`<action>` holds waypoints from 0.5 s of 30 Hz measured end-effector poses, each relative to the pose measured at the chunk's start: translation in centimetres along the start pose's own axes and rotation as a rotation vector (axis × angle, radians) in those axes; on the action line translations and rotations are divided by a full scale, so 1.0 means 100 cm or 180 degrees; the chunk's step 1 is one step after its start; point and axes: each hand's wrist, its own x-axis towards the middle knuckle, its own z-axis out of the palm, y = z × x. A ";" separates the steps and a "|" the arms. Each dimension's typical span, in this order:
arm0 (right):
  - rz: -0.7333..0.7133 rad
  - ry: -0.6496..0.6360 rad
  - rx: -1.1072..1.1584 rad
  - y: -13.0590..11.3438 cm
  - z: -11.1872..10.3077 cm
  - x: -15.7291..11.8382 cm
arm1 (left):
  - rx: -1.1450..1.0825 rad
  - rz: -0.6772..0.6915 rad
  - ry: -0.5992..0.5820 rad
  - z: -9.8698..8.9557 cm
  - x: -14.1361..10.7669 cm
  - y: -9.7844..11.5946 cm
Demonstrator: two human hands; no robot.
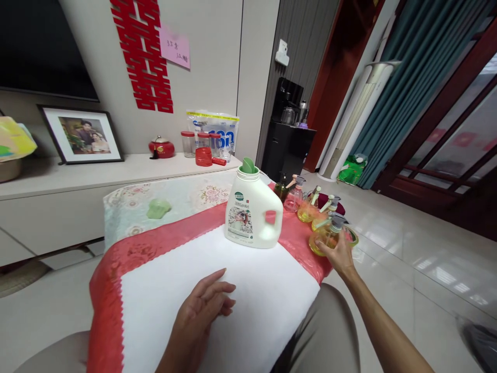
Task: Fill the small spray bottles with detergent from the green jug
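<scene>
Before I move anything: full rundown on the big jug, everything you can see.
The jug is pale green-white, apparently opaque molded plastic, with a loop handle on the person's right side; red shows through its opening. Its threaded neck has no cap on, and a green spout piece sticks up from it. The front label has a dark green oval, small print and a picture of a person among flowers. It stands upright on the white cloth; neither hand touches it. Fill level can't be told.

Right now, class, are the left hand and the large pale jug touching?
Apart. The head view shows bare white mat between the left hand and the large pale jug.
</scene>
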 end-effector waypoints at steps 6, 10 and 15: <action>-0.0043 -0.0074 -0.0006 0.013 0.008 0.005 | 0.0079 -0.0127 -0.0119 -0.008 0.006 -0.004; -0.0150 -0.0067 0.0020 0.013 0.011 0.002 | 0.0076 -0.0043 -0.0045 -0.006 0.004 -0.005; -0.0006 0.0212 -0.0104 0.015 0.014 -0.005 | 0.0075 -0.0043 0.0036 0.001 -0.001 -0.001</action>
